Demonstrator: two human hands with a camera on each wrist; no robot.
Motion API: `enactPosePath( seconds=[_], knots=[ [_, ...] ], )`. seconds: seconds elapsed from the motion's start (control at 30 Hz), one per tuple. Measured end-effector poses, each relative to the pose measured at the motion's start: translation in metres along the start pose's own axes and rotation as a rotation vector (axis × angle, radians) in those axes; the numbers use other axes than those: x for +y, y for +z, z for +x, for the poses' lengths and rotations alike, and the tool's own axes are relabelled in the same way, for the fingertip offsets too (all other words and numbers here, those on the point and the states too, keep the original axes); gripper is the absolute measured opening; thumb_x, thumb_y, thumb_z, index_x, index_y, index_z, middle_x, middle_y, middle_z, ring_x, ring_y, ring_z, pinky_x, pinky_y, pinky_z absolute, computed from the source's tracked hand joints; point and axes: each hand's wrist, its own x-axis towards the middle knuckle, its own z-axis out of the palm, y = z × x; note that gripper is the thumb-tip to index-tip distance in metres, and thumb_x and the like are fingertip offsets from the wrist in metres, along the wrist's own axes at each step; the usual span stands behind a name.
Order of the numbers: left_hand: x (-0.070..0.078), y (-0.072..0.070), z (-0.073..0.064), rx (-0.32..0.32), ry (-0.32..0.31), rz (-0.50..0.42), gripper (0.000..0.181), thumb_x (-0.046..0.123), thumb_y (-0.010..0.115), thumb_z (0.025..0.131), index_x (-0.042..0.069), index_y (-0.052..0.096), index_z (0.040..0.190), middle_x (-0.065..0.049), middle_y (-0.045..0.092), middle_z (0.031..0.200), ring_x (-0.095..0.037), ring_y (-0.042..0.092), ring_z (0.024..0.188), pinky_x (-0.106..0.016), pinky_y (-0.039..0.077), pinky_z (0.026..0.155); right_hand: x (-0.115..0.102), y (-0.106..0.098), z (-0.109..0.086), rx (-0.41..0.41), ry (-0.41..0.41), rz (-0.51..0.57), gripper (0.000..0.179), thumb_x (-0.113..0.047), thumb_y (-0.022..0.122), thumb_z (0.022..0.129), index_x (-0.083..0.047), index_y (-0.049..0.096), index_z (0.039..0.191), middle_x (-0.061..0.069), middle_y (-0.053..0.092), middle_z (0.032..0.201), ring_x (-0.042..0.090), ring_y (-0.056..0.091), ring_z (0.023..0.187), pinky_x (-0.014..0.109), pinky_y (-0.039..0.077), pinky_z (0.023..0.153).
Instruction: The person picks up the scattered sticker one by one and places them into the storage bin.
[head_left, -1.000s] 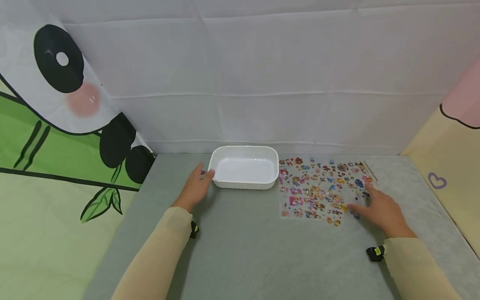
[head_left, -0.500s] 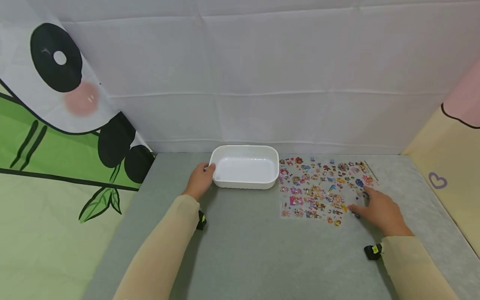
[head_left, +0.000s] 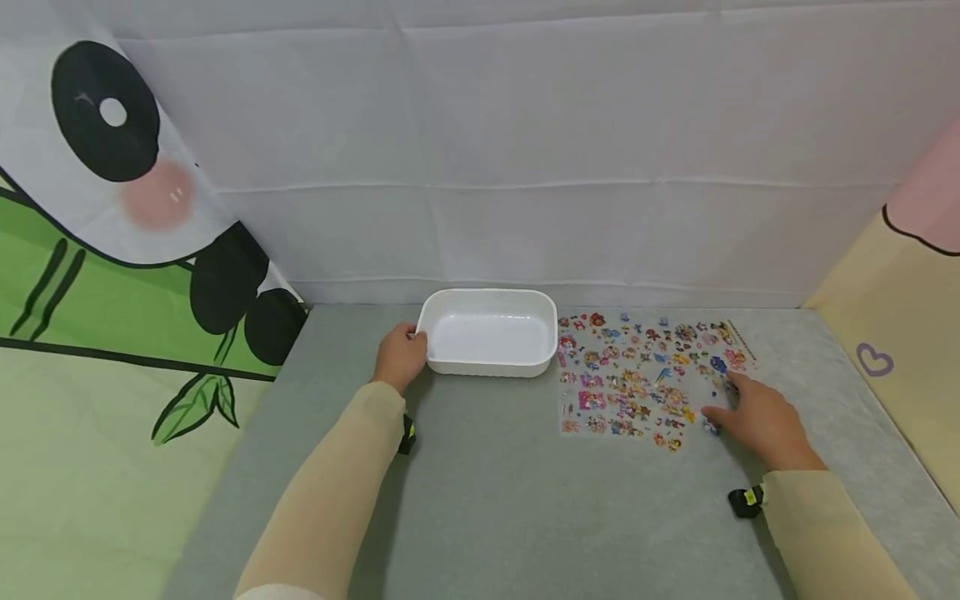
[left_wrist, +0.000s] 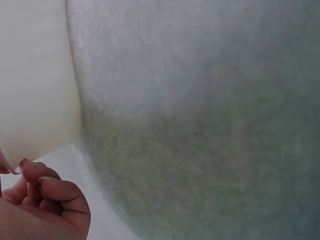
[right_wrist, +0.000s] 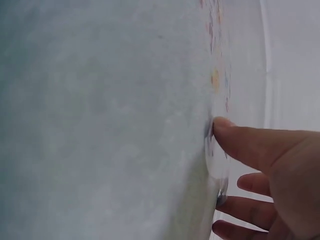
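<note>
A white plastic tray (head_left: 491,369) with rounded corners stands on the grey table against the back cloth. My left hand (head_left: 400,358) grips its left side, with the thumb at the rim. In the left wrist view, curled fingers meet the lower edge of the tray wall (left_wrist: 35,85). To the tray's right lies a clear sticker sheet (head_left: 628,385) printed with small colourful figures. My right hand (head_left: 771,423) rests at the sheet's right edge, thumb and fingers spread apart. The right wrist view shows the thumb touching the sheet's edge (right_wrist: 210,150), which bulges slightly between thumb and fingers.
The grey table (head_left: 540,500) extends in front of both things. A white cloth (head_left: 525,150) hangs directly behind. Printed cartoon panels stand at the left (head_left: 112,292) and right (head_left: 900,292) sides.
My left hand has closed from loosely spread fingers to a grip on the tray's left rim. The right hand has shifted very slightly at the sheet's edge.
</note>
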Motion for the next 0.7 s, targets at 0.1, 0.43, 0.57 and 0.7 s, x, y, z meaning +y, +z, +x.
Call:
enactPosePath(
  seconds=[0.1, 0.43, 0.57, 0.7],
  knots=[
    [0.0017, -0.0005, -0.0023, 0.043, 0.022, 0.010, 0.046, 0.031, 0.047, 0.106, 0.004, 0.055, 0.143, -0.014, 0.060, 0.119, -0.031, 0.055, 0.106, -0.048, 0.050, 0.091, -0.0016, -0.0017, -0.0004, 0.004, -0.009, 0.005, 0.086, -0.036, 0.077, 0.090, 0.016, 0.038, 0.146, 0.045, 0.042, 0.141, 0.064, 0.042, 0.124, 0.073, 0.037, 0.098],
    [0.0051, -0.0019, -0.0056, 0.071, 0.081, 0.044, 0.042, 0.028, 0.050, 0.106, 0.001, 0.059, 0.138, -0.016, 0.063, 0.118, -0.031, 0.057, 0.106, -0.048, 0.050, 0.092, -0.0026, -0.0037, 0.0031, 0.033, 0.020, 0.074, 0.076, -0.023, 0.077, 0.090, 0.015, 0.041, 0.145, 0.041, 0.045, 0.141, 0.061, 0.043, 0.126, 0.071, 0.036, 0.100],
    [0.0056, -0.0014, -0.0054, 0.070, 0.087, 0.036, 0.042, 0.026, 0.050, 0.105, 0.001, 0.059, 0.137, -0.016, 0.063, 0.119, -0.031, 0.057, 0.106, -0.048, 0.050, 0.093, -0.0004, -0.0054, 0.0058, 0.039, -0.010, 0.095, 0.073, -0.019, 0.077, 0.089, 0.017, 0.042, 0.142, 0.041, 0.049, 0.137, 0.059, 0.046, 0.124, 0.070, 0.037, 0.100],
    [0.0039, -0.0006, -0.0052, 0.063, 0.093, 0.032, 0.042, 0.026, 0.051, 0.105, 0.000, 0.059, 0.138, -0.017, 0.063, 0.123, -0.032, 0.057, 0.111, -0.049, 0.049, 0.097, 0.0057, -0.0052, 0.0087, 0.029, -0.043, 0.114, 0.068, -0.019, 0.077, 0.088, 0.018, 0.047, 0.137, 0.040, 0.054, 0.130, 0.056, 0.051, 0.118, 0.068, 0.039, 0.097]
  ],
)
